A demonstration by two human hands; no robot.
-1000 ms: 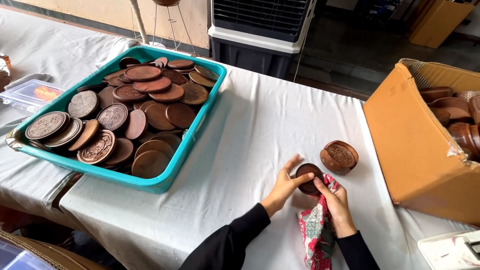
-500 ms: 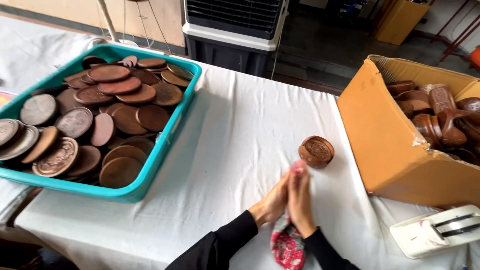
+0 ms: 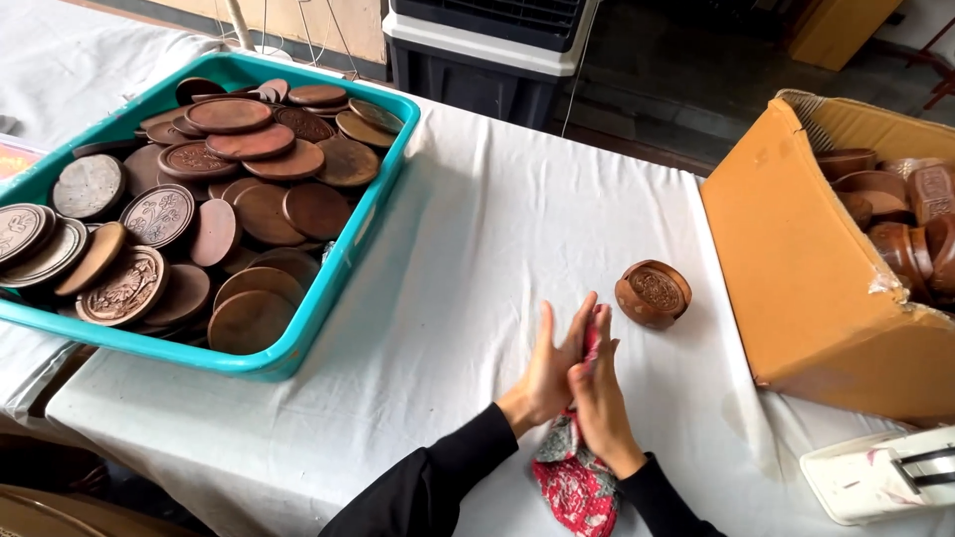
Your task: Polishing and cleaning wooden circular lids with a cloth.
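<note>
Both hands pressed together palm to palm around a red patterned cloth, left hand and right hand closed flat on it, fingers extended and touching; whether a wooden piece lay inside could not be told. A second before, the hands had cradled a dark round wooden piece openly; it was now out of sight, suggesting the wiping had moved to a rub between the palms. Just beyond the fingertips, apart from them, a carved round wooden box rested on the white-clothed counter. Farther left stood a teal plastic tray heaped with carved wooden discs; at right, a tipped cardboard carton held more wooden pieces
</note>
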